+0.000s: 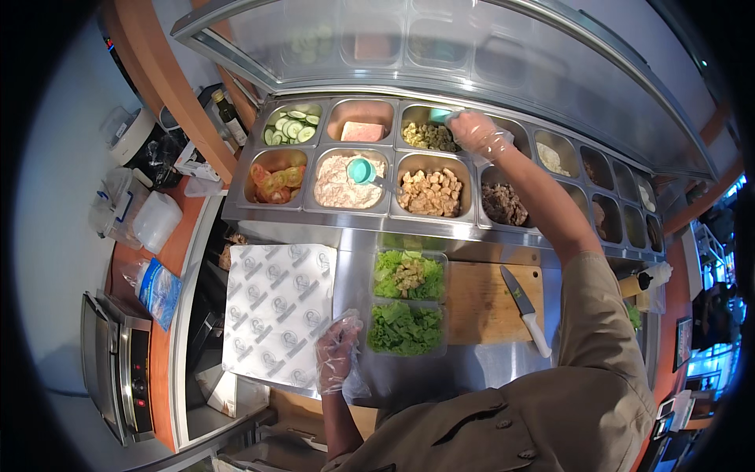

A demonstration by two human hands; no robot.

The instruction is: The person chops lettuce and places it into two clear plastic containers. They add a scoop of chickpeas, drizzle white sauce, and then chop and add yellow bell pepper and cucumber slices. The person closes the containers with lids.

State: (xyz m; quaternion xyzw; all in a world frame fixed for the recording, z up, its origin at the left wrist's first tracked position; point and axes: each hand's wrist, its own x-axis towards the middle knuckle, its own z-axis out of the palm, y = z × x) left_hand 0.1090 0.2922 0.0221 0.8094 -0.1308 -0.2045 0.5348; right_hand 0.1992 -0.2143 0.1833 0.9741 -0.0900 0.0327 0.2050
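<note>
My right hand (476, 134), in a clear plastic glove, grips a teal scoop (439, 114) in the back-row metal pan of chopped yellow and dark green food (429, 135). My left hand (338, 353), also gloved, rests near the right edge of a stack of printed white paper (277, 312); its fingers are curled, and whether it holds anything is unclear. Beside it stand two clear plastic containers: the farther has lettuce (386, 274) topped with a chopped mix (409, 276), the nearer only leafy lettuce (404, 329). Another teal scoop (361, 170) lies in a pan of pale creamy filling (339, 192).
A white-handled knife (519, 292) lies on the wooden cutting board (483, 307) and overhangs its edge. Pans hold cucumber slices (292, 128), tomato slices (276, 183), diced meat (430, 192) and shredded dark meat (503, 203). Above them is a raised glass lid (448, 47). Squeeze bottles (640, 283) stand at right.
</note>
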